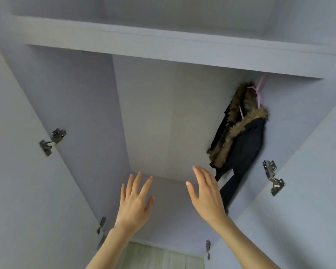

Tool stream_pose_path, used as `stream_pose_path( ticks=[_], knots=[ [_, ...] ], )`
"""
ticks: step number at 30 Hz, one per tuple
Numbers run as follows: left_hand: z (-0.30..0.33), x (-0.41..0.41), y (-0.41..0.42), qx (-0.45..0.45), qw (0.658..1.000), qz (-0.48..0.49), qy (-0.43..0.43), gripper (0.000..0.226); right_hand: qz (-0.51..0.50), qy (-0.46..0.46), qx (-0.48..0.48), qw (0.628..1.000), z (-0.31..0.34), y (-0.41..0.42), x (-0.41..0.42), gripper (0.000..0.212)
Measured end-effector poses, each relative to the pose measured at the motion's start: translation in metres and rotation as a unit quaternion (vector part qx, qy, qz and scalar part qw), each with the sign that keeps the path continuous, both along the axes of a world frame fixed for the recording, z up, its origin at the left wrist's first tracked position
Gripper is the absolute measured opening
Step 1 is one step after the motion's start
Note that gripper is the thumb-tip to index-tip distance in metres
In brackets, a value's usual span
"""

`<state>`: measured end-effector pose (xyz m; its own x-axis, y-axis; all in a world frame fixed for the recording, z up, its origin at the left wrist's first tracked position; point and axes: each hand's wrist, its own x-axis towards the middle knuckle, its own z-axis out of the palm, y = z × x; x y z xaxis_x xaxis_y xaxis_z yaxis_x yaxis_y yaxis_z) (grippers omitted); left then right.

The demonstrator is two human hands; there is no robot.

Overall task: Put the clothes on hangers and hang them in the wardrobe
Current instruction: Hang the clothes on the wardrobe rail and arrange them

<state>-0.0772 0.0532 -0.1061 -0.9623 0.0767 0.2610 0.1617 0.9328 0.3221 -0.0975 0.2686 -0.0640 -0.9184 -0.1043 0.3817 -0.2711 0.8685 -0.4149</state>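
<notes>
Fingers (199,172) of the right hand (207,197) straight and spread, grasping nothing; left hand (134,200) likewise splayed and released, palm away from the camera. Both hands are raised side by side in front of the open wardrobe (153,123), empty.

Key relation: the black parka (241,140) hangs up and to the right of the right fingertips, near but apart from them; its lower hem drops just behind the right hand's edge. Right hand is clearly the nearer one, left is well apart from the coat. Coat's long axis runs top to bottom, tilted a bit in this wide-angle view, hugging the wardrobe's right inner wall.

Materials: parka shell is dark, matte, soft-looking fabric; hood edged with shaggy brown faux-fur trim (229,136), fluffy and uneven. It sits on a thin pink hanger (258,94), probably plastic or coated wire, hook going up under the top shelf (163,49); the rail itself is hidden. Wardrobe panels are flat, smooth, pale grey-lilac laminate. Metal cup hinges on the left door (51,140) and the right door (273,176), shiny steel. Strip of pale wood-grain floor (153,257) at bottom.

Judgement: this coat looks hung already; no other garment is in view.
</notes>
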Motion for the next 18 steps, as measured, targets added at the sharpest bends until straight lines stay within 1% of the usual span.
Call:
stream_pose_path(
  ticks=[3,5,7,9,11,13,16,18],
  knots=[
    [-0.020,0.056,-0.032,0.019,0.995,0.083,-0.048,0.055,0.107,-0.017,0.032,0.994,-0.016,-0.048,0.015,0.055],
    [-0.022,0.090,-0.055,0.032,0.984,0.159,-0.070,0.059,0.175,-0.015,0.046,0.983,-0.022,-0.080,0.021,0.051],
    [-0.022,0.125,-0.077,0.042,0.967,0.239,-0.083,0.062,0.242,-0.026,0.050,0.969,-0.028,-0.112,0.032,0.053],
    [-0.024,0.163,-0.091,0.044,0.945,0.312,-0.086,0.060,0.308,-0.057,0.055,0.948,-0.039,-0.138,0.049,0.056],
    [-0.032,0.207,-0.093,0.036,0.921,0.377,-0.090,0.058,0.371,-0.069,0.065,0.924,-0.054,-0.159,0.070,0.052],
    [-0.041,0.256,-0.085,0.044,0.885,0.451,-0.105,0.058,0.433,-0.081,0.085,0.893,-0.067,-0.177,0.095,0.051],
    [-0.053,0.333,-0.062,0.074,0.804,0.574,-0.140,0.057,0.520,-0.089,0.130,0.840,-0.082,-0.201,0.145,0.053],
    [-0.055,0.381,-0.047,0.077,0.754,0.634,-0.158,0.055,0.576,-0.088,0.141,0.801,-0.083,-0.216,0.182,0.055]
  ],
)
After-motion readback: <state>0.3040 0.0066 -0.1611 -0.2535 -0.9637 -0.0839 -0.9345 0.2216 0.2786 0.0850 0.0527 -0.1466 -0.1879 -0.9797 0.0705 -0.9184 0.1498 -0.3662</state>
